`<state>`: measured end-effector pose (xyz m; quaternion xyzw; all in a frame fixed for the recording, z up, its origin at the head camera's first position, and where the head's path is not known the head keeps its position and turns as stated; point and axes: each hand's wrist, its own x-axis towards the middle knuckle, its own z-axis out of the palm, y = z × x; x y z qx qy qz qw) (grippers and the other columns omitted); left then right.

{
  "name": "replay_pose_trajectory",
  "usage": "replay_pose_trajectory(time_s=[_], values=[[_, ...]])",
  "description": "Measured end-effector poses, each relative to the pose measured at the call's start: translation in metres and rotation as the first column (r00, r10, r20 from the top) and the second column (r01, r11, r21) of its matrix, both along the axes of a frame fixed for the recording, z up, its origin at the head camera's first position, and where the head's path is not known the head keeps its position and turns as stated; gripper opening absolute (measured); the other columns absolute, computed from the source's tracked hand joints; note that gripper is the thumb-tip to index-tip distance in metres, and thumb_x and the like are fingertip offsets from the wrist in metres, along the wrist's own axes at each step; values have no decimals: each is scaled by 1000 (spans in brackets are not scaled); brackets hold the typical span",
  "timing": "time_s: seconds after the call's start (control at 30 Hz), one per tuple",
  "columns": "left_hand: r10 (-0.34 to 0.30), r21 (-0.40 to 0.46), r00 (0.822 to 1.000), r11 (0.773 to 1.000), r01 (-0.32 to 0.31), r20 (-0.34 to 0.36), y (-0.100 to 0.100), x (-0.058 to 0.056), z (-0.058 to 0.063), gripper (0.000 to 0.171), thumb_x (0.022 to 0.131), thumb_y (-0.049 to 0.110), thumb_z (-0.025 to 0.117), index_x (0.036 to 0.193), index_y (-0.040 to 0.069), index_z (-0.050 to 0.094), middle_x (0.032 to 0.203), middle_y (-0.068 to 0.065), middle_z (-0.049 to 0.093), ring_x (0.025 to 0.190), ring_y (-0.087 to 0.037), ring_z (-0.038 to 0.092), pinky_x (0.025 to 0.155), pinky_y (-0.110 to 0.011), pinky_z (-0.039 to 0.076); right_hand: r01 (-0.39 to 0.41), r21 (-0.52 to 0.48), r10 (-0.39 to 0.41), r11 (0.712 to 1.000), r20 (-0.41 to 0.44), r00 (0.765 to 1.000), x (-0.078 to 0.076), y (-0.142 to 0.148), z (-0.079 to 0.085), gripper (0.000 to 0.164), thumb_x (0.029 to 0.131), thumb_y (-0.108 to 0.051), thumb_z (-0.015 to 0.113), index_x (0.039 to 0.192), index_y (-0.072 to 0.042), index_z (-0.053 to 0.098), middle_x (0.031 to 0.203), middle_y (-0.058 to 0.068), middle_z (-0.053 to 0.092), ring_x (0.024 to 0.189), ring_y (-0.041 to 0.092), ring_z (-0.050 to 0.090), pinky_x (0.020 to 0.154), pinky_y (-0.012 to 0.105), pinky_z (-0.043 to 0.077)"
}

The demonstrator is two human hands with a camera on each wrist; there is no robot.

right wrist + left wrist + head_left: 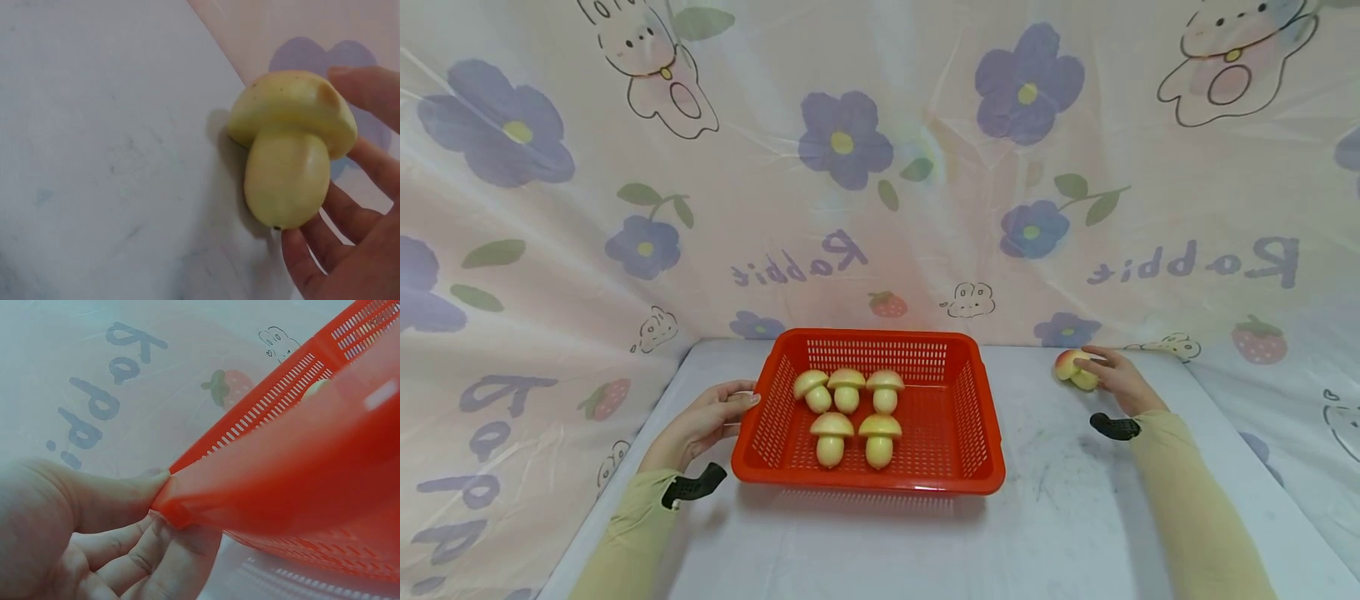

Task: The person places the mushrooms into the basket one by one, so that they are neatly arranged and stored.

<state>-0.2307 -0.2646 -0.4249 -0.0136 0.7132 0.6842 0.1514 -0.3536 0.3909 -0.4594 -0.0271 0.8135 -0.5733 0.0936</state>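
Observation:
My left hand (706, 423) grips the left rim of a red plastic basket (868, 483), thumb above and fingers below, as the left wrist view shows close up. Inside the basket lie several yellow toy mushrooms (880, 450), in two rows on its left and middle floor. Far to the right, my right hand (1118, 382) holds another toy mushroom (1066, 364) near the back edge of the table. In the right wrist view this mushroom (287, 175) has a rounded cap and a fat pale stem; the thumb is at its cap and the fingers curl along its side.
The white table (1045, 533) has faint smudges right of the basket. A printed curtain (925, 233) with flowers and rabbits hangs along the back and both sides. Dark wrist-worn pieces (1114, 427) sit at both cuffs.

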Motion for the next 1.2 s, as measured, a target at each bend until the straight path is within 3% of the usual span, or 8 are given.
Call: replay_pose_trajectory(time_s=[0.2,0.47,0.63,0.77,0.93,1.07,1.2], values=[[-2,3,1000,1000,2,-2,0,1,0,54,96,18,60,138,-5,35,108,-9,64,92,-21,66,77,-36,56,14,35,-13,999,-8,1000,1,-4,0,79,97,-36,55,150,4,11,151,33,8,135,46,18,105,58,26],[2,7,1000,1000,-2,3,0,0,0,52,96,18,60,137,-4,36,107,-10,64,92,-22,66,77,-36,56,34,57,-34,998,4,999,2,-7,-1,79,97,-39,54,150,4,13,150,33,15,130,40,27,93,41,38],[3,1,1000,1000,-3,1,0,0,0,53,96,18,60,138,-4,36,108,-10,64,92,-22,66,76,-35,56,45,77,-46,996,2,999,2,-6,-4,79,96,-41,55,149,4,17,147,33,22,114,22,43,85,31,43],[6,-3,1000,1000,-6,-1,0,1,0,55,95,19,61,138,-4,36,109,-11,64,93,-22,66,77,-36,56,49,105,-50,993,6,999,2,-5,-5,80,95,-44,56,147,4,21,145,30,26,96,6,47,80,29,46],[8,-3,1000,1000,-8,1,0,2,0,55,95,18,60,138,-4,35,109,-11,63,93,-22,66,78,-37,56,47,127,-51,991,29,998,5,-4,-6,83,93,-48,56,148,4,21,145,27,27,96,6,46,81,27,46],[9,-5,1000,1000,-9,2,0,2,-1,55,96,18,60,139,-4,35,109,-10,64,92,-22,66,77,-36,56,38,81,-42,996,51,998,9,-2,-4,85,95,-47,55,150,4,14,144,28,27,96,3,48,83,27,47],[9,0,1000,1000,-9,0,-1,2,0,55,96,18,60,139,-5,34,108,-10,64,92,-21,66,77,-36,56,52,-10,-51,999,84,995,11,-2,-3,85,95,-44,55,151,2,10,134,18,36,87,2,50,80,27,49]])
